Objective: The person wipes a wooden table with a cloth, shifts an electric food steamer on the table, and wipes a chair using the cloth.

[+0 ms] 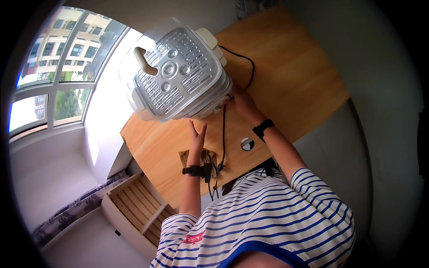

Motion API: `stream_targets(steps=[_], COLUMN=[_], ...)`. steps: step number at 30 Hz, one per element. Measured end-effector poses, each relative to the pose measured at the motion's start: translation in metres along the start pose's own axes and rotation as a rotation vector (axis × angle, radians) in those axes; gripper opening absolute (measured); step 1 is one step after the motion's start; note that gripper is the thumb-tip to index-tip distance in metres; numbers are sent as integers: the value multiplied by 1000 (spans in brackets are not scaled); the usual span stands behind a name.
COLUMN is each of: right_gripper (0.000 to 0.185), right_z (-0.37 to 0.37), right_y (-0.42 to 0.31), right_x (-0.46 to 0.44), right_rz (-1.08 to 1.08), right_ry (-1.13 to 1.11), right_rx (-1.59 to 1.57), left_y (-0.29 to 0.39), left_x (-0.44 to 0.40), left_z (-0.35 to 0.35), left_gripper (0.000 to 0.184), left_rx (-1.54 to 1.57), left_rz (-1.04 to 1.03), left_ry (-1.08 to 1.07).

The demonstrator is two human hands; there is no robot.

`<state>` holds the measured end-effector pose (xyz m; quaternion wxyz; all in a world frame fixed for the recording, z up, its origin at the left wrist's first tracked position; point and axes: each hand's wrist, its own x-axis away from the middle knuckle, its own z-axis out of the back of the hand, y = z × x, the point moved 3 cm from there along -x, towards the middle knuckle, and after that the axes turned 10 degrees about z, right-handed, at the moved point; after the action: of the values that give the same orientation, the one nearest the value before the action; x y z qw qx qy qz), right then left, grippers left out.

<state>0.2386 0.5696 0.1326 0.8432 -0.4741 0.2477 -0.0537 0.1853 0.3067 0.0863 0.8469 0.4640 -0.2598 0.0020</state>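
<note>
An electric steamer cooker [210,109] with a clear lid [129,85] stands at the far left of the wooden table. A beige curved handle [145,62] rises from the lid, and a slotted metal steaming rack [192,53] shows through it. My left hand [197,133] is just below the cooker's near side, thumb and fingers spread, holding nothing I can see. At the cooker's right corner is my right hand [241,102]; its fingers are mostly hidden against the side, so their grip is unclear.
The wooden table [286,67] has a round cable hole [247,144] near its front edge. A black power cord [224,134] runs down to a plug [220,167]. Beside my left wrist lies a crumpled brown packet [208,157]. A window [67,53] and a slatted wooden frame [138,205] are on the left.
</note>
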Motion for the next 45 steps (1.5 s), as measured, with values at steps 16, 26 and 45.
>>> stream_targets(steps=[16,26,45], right_gripper=[50,66,12], right_z=[-189,-307,-354], right_y=[-191,-277,-328], right_x=[220,283,381], right_rz=[260,117,-239], right_ry=[-437,-381,-287], right_rx=[297,691,1157], left_y=[-101,-183,-212], left_x=[106,140,165], left_z=[69,157,205], left_gripper=[71,68,46], left_rx=[-1067,-981,-605], left_rz=[-331,-863,-1003], left_ry=[8,8,-559])
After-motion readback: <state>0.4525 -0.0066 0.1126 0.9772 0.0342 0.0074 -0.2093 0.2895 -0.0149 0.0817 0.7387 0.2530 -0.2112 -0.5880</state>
